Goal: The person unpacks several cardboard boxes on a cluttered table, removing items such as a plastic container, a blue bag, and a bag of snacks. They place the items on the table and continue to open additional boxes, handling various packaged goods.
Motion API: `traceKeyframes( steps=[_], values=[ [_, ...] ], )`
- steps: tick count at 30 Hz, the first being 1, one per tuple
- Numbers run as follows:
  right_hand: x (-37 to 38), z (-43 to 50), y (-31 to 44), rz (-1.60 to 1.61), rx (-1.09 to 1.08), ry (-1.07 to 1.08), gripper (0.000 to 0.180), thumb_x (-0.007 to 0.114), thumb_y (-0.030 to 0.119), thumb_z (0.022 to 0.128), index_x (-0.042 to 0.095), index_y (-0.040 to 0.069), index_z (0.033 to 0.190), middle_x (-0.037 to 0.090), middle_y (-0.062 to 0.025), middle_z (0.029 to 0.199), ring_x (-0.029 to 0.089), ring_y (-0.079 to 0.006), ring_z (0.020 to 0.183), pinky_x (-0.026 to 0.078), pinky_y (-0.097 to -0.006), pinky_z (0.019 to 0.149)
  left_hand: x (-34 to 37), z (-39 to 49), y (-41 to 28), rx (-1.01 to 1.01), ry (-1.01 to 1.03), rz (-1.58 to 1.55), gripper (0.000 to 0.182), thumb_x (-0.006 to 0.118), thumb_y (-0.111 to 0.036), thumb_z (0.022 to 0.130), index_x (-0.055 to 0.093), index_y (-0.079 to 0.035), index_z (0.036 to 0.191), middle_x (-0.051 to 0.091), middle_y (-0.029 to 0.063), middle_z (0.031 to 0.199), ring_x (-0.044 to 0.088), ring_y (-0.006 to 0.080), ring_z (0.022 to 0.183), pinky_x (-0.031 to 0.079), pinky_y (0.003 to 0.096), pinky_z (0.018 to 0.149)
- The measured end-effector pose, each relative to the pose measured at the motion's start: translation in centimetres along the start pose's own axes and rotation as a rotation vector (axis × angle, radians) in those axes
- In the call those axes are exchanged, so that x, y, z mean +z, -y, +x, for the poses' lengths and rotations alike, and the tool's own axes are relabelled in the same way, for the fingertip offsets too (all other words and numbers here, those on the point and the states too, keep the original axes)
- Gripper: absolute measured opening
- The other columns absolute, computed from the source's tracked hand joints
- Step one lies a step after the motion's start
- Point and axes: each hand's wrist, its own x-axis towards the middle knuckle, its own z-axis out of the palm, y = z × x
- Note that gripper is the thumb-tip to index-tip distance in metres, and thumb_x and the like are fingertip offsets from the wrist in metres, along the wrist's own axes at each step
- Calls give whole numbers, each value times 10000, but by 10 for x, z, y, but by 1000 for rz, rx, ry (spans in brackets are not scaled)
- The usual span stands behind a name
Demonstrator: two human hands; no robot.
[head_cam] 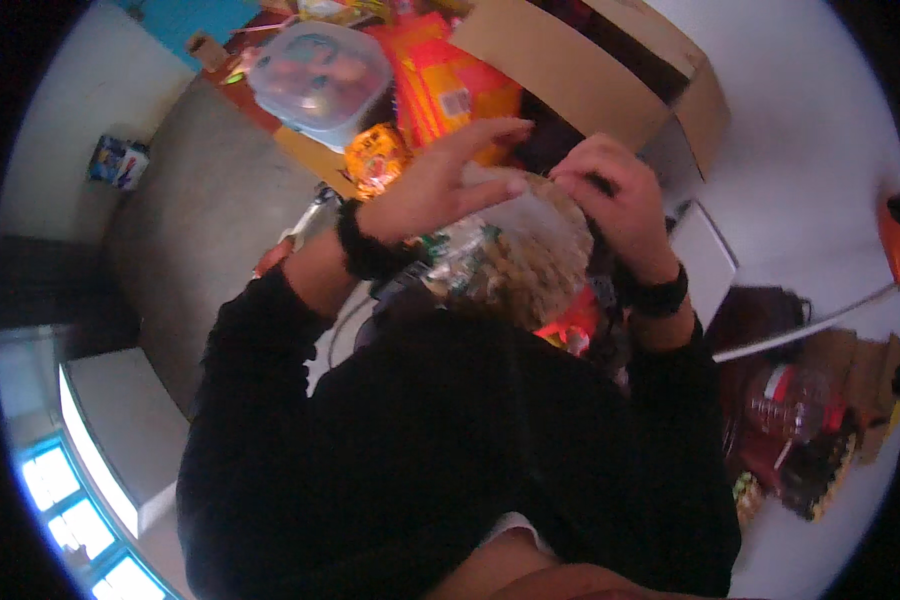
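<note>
My left hand (439, 180), with a dark band at the wrist, reaches over a clear plastic bag (544, 255) in front of my chest. Its fingers and thumb are spread apart, the thumb lying over the bag's upper part. My right hand (615, 191), also with a dark band, has its fingers bent and pinched at the bag's upper right edge. Inside the bag are many small light-brown pieces; green and white wrappers show at its left side. An orange printed packet (377, 156) lies just beyond my left wrist. Part of the bag is hidden by my hands and dark top.
A lidded translucent tub (321, 79) stands at the upper left beside red and orange packaging (439, 82). An open cardboard box (570, 64) is at the top. On the right are a clear plastic bottle (787, 401) and cardboard pieces (862, 375). A printed box (118, 162) stands far left.
</note>
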Motion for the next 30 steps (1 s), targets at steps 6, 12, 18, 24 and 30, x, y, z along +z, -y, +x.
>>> traceKeyframes(
  steps=[6, 12, 18, 24, 30],
  values=[
    [54, 16, 12, -307, -258, -93, 381, 721, 233, 760, 639, 34, 1075, 569, -96, 1127, 521, -299, 1046, 411, -380, 908, -7, -5, -2, -482, 25, -954, 330, 455, -329, 1000, 570, -42, 1116, 543, 18, 873, 536, 133, 772, 435, 251, 646],
    [49, 5, 2, -169, -52, 248, 732, 775, 270, 671, 484, 48, 1304, 543, -134, 1255, 499, -337, 1158, 377, -416, 988, -92, -87, 86, -643, -52, -360, 221, 463, -241, 980, 585, -100, 862, 434, -55, 668, 375, 64, 549, 293, 213, 484],
    [82, -25, -33, -306, 117, 300, 699, 775, 158, 665, 495, 21, 1290, 569, -173, 1236, 541, -360, 1105, 421, -424, 953, -329, -232, 131, -1210, -513, 1355, 634, 638, -486, 835, 488, -186, 1374, 457, 162, 1404, 421, 279, 1310, 351, 386, 1065],
    [107, -41, -60, 437, 548, -72, 508, 729, 112, 767, 546, -21, 1222, 625, -95, 1139, 598, -210, 1015, 466, -326, 892, -311, -192, 121, -644, -188, 749, 780, 682, -464, 817, 372, -70, 1414, 400, 172, 1441, 369, 316, 1333, 265, 453, 1114],
    [107, -25, -31, 520, 638, -119, 412, 695, 98, 793, 579, -29, 1167, 632, -75, 1093, 597, -154, 985, 472, -298, 871, -40, -82, 110, 154, 123, 330, 1169, 867, -530, 557, 261, -48, 1432, 276, 212, 1471, 273, 390, 1350, 218, 506, 1120]
  ],
)
